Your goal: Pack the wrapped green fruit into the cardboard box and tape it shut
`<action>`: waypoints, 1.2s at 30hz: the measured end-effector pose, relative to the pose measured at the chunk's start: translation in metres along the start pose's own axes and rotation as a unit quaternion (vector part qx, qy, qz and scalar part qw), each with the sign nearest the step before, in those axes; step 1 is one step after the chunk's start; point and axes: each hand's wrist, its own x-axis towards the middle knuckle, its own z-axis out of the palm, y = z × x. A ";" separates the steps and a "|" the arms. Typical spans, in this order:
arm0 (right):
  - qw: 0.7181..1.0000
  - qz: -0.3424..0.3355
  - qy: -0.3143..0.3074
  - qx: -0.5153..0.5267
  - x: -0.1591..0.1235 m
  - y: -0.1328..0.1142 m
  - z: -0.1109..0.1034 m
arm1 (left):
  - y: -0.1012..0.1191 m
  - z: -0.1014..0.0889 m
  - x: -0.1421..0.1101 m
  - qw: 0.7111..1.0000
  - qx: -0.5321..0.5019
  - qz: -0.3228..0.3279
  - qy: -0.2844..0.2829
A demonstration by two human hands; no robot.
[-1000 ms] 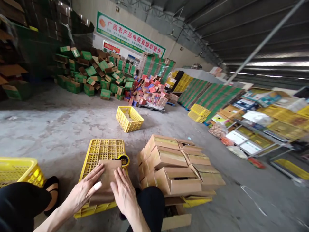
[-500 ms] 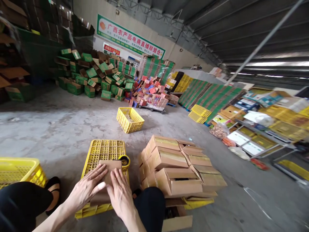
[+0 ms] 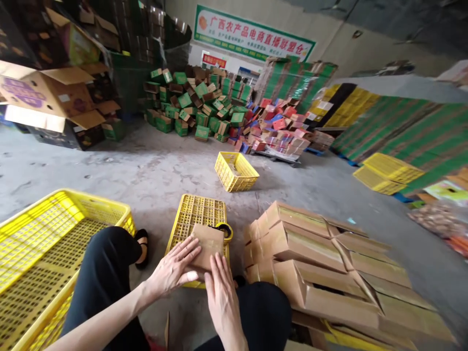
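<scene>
A small brown cardboard box (image 3: 208, 240) sits on an upturned yellow plastic crate (image 3: 202, 208) in front of me. My left hand (image 3: 175, 265) lies over the box's left side with fingers stretched out. On the right side, my right hand (image 3: 222, 292) rests its flat fingers against the box near its front edge. Just behind the box, at the crate's right side, is a roll of tape (image 3: 227, 232) on a yellow dispenser. The underside of the box is hidden.
To my right stand stacked cardboard boxes (image 3: 314, 243). A large yellow crate (image 3: 106, 207) is at my left. Farther ahead, another yellow crate (image 3: 237, 178) sits on the concrete floor, with heaps of green boxes (image 3: 201, 119) and red boxes (image 3: 278, 129) behind it.
My view has swung left, so the scene has shifted right and more of the left crate shows. Both hands stay on the box; the right hand has slid slightly toward its right edge.
</scene>
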 end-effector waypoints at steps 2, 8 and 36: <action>1.000 0.006 0.017 0.004 0.002 0.008 0.004 | -0.003 -0.003 -0.003 1.000 -0.009 -0.002 0.002; 0.999 -0.011 0.037 -0.010 0.041 0.023 0.012 | 0.002 -0.004 0.012 0.999 -0.027 -0.011 0.014; 0.999 -0.016 -0.032 -0.012 0.049 -0.037 0.005 | -0.024 0.028 0.022 0.987 -0.150 -0.039 0.032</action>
